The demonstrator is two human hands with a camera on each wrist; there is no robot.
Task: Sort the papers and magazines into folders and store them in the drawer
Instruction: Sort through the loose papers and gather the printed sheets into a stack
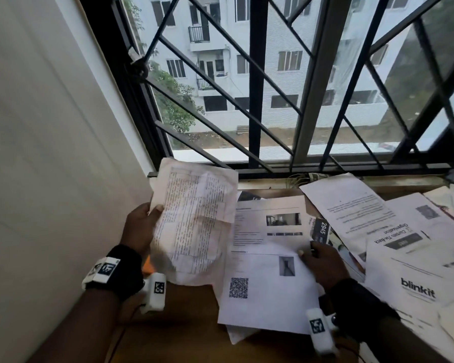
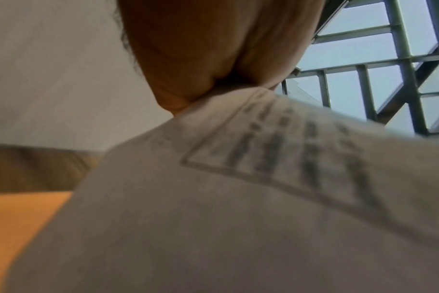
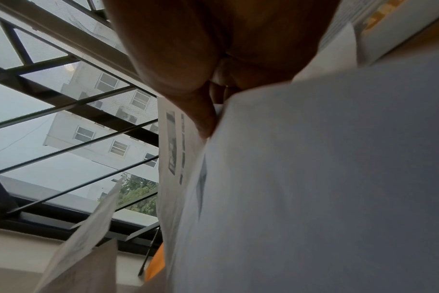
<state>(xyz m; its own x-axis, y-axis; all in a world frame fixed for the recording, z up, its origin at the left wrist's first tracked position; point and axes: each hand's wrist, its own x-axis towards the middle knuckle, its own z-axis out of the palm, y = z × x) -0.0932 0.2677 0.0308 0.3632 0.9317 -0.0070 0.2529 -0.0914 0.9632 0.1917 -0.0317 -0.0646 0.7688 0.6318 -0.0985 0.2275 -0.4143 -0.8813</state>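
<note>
My left hand [image 1: 142,226] grips a creased sheet of dense printed text [image 1: 192,226] by its left edge and holds it up off the table, thumb on top. The same sheet [image 2: 238,198] fills the left wrist view under my left hand [image 2: 201,65]. My right hand [image 1: 323,260] pinches the right edge of a white sheet with photos and a QR code [image 1: 268,268], thumb on its face. In the right wrist view my right hand [image 3: 208,89] holds that sheet [image 3: 313,178] raised.
Several loose printed papers [image 1: 414,258] lie spread over the brown table [image 1: 178,334] to the right, one marked blinkit. An orange folder [image 1: 148,265] shows below my left hand. A barred window [image 1: 273,100] stands behind, a pale wall [image 1: 50,153] on the left.
</note>
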